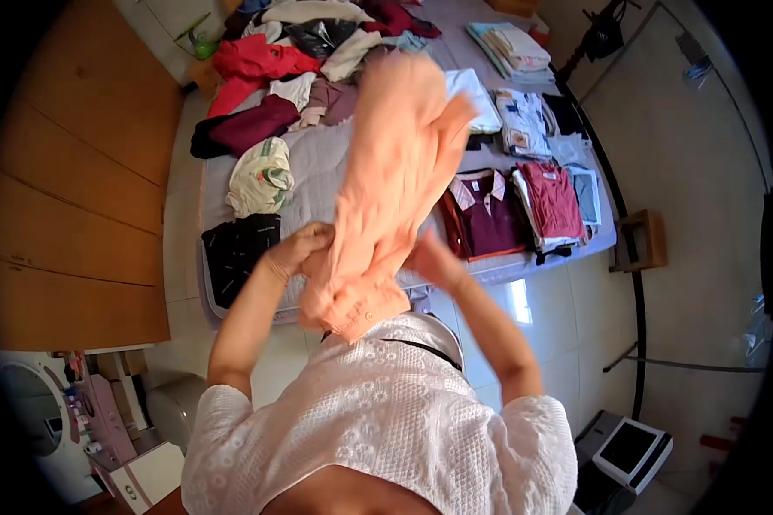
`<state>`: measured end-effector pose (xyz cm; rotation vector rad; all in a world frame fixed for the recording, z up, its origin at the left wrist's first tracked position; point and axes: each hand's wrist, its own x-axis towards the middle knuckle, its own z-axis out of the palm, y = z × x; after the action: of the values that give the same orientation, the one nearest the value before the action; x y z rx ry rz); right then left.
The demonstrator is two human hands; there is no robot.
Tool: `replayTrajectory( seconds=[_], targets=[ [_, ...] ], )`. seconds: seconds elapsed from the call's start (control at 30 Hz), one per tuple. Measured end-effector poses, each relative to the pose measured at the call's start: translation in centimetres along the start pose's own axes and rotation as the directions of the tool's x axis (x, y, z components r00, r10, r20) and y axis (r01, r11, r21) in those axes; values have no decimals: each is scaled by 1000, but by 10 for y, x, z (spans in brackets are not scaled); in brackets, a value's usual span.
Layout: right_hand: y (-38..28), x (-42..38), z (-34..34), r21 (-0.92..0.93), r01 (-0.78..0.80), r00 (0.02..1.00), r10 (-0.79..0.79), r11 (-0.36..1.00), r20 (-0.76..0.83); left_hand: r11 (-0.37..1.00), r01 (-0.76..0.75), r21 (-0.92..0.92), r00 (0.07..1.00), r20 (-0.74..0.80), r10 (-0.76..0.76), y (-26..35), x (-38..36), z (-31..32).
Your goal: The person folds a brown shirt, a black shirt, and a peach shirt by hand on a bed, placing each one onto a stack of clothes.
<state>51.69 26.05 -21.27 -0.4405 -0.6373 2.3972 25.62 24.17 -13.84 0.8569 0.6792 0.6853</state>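
Both hands — left hand point(299, 249), right hand point(434, 260) — clutch a peach garment point(395, 172) hiding the bed point(318, 159) with its folded maroon shirt point(485, 215).

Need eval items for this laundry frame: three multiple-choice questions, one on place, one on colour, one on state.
1. Where does the folded maroon polo shirt lie?
A. on the bed
B. on the floor
C. on the wooden stool

2. What colour is the garment that both hands hold?
A. navy
B. peach-orange
C. green

3. How is that garment held?
A. folded flat on the bed
B. lifted in the air by left hand and right hand
C. hung on a rack

Answers: 1 A, it rests on the mattress edge; 2 B, the cloth is pale orange; 3 B, both hands grip it above the bed.
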Motion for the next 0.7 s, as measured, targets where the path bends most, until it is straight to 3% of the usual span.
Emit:
replayTrajectory(
  seconds=[0.07, 0.1, 0.2, 0.27, 0.33, 0.37, 0.43, 0.53, 0.6, 0.7],
  targets=[
    [27, -5, 25, -96, -27, 984, 10, 995, -179, 986, 38, -160, 991, -123, -58, -10, -7, 9],
    [34, -1, 23, -69, 65, 940, -84, 995, -330, 988, -10, -153, 982, -187, -19, -5, -10, 4],
    [-16, -9, 31, -166, 238, 946, -267, 957, -186, 953, -191, -235, 937, -333, 106, 14, -7, -29],
    [-60, -26, 60, -56, 293, 938, -298, 955, -179, 923, -316, -218, 897, -386, 216, 38, -13, -30],
    [-85, -34, 55, -118, 495, 823, -508, 861, -254, 898, -344, -273, 903, -360, 236, 63, -23, -17],
    [-97, -39, 60, -147, 523, 804, -543, 840, -244, 895, -351, -275, 900, -363, 242, 63, -24, -20],
    [-114, -44, 69, -196, 568, 768, -600, 799, -223, 945, -322, 51, 876, -364, 318, 65, -25, -26],
    [-124, -44, 67, -247, 575, 756, -622, 780, -204, 971, -210, 111, 890, -390, 237, 49, -15, -38],
    [-128, -44, 65, -292, 494, 796, -561, 819, -228, 971, -224, 88, 883, -403, 240, 44, -13, -36],
    [-126, -42, 75, -315, 491, 753, -577, 812, -315, 954, -257, 155, 845, -442, 300, 42, -17, -31]
  ],
)
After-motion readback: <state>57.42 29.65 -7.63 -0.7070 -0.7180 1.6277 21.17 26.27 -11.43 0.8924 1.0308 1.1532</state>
